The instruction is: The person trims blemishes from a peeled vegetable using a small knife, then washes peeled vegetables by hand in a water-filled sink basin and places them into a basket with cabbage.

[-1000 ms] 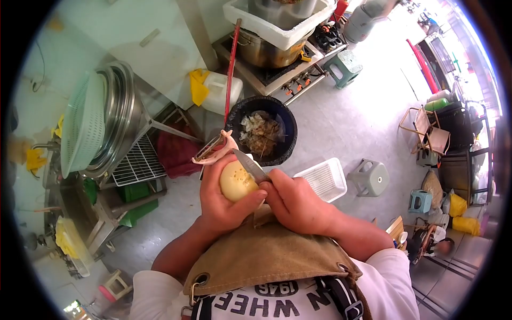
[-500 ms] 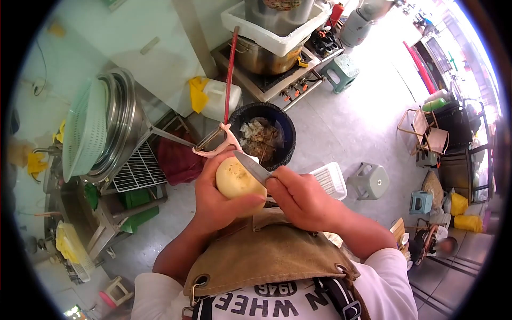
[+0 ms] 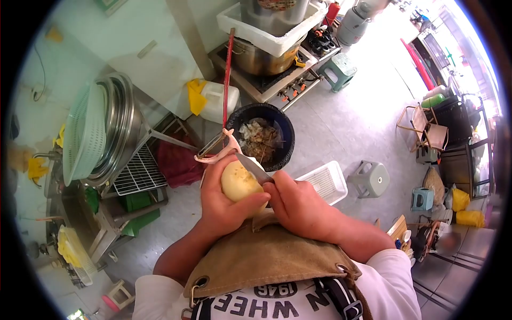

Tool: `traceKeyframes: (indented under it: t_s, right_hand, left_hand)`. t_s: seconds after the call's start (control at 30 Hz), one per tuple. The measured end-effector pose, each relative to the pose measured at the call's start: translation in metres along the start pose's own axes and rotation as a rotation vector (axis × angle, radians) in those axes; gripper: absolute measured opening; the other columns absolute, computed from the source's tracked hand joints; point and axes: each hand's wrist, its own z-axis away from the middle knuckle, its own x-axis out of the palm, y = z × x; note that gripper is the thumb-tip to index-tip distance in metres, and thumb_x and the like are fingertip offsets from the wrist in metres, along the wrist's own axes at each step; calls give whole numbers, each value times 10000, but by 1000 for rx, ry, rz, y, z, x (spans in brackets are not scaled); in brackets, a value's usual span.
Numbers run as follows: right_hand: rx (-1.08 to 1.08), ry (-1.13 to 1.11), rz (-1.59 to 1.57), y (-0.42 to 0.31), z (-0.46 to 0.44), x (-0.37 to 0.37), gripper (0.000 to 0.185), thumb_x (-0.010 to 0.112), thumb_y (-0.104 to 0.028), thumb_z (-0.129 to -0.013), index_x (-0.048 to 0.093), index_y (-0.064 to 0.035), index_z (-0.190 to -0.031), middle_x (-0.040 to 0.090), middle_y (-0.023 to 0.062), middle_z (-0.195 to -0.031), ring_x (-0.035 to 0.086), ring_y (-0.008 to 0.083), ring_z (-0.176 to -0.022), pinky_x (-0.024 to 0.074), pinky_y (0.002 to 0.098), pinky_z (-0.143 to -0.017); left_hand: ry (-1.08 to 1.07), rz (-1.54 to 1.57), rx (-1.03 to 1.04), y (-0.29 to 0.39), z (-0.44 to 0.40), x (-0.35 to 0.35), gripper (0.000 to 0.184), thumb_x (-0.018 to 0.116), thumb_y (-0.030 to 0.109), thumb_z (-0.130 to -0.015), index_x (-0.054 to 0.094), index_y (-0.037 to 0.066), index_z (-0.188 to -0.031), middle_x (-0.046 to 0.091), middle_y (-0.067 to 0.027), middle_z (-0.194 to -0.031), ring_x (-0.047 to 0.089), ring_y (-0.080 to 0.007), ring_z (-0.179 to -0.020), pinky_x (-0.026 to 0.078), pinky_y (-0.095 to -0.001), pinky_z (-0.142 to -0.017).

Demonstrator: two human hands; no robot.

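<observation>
My left hand (image 3: 220, 205) is wrapped round a pale yellow, peeled round vegetable (image 3: 238, 182) with small pits near its top. A pink peeler (image 3: 226, 149) sticks out above the same hand, at its fingers; how it is held is hidden. My right hand (image 3: 298, 205) is closed on a small knife (image 3: 253, 167), whose blade lies against the upper right side of the vegetable. Both hands are close together over the brown apron (image 3: 266, 253). Beyond them stands a black-lined bin (image 3: 290, 140) with peelings and scraps inside.
A white perforated basket (image 3: 326, 184) and a grey stool (image 3: 372, 178) are on the floor at the right. Behind the bin are a white jug (image 3: 217, 101) and a stove (image 3: 261, 88) with a large pot. Steel basins (image 3: 125, 125) stand at the left.
Both hands, with the vegetable and knife, have shifted slightly right since half a second ago. The peeler has tilted, and the white basket shows more beside my right hand.
</observation>
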Motion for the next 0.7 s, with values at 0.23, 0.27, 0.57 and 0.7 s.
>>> traceKeyframes:
  t_s: [0.23, 0.27, 0.57, 0.7]
  right_hand:
    - [-20, -11, -123, 3, 5, 4, 183, 495, -169, -945, 428, 2, -937, 587, 299, -734, 557, 502, -697, 445, 539, -595]
    - [-38, 2, -123, 4, 5, 6, 170, 495, -152, -945, 431, 5, -929, 583, 285, -712, 563, 492, -680, 448, 519, -577]
    - [-33, -5, -86, 9, 6, 9, 169, 499, -152, -946, 431, 2, -933, 575, 269, -684, 566, 479, -648, 451, 499, -557]
    - [-24, -40, -59, 13, 5, 9, 174, 494, -163, -948, 431, -1, -935, 577, 268, -692, 567, 481, -656, 451, 503, -562]
  left_hand:
    - [-4, 6, 72, -3, 3, 5, 720, 852, 168, -687, 432, -51, -1229, 500, -114, -1170, 526, -176, -1035, 446, -319, -896]
    - [1, 28, 72, -3, 3, 6, 718, 850, 166, -690, 429, -53, -1229, 498, -117, -1173, 526, -178, -1036, 446, -320, -896]
    - [-57, -147, 68, -4, 2, -1, 695, 838, 212, -706, 442, -53, -1212, 496, -134, -1162, 531, -202, -1028, 449, -335, -881]
    - [-90, -127, 11, 4, 1, -1, 685, 838, 220, -705, 452, -52, -1202, 490, -134, -1145, 532, -206, -1010, 451, -334, -873]
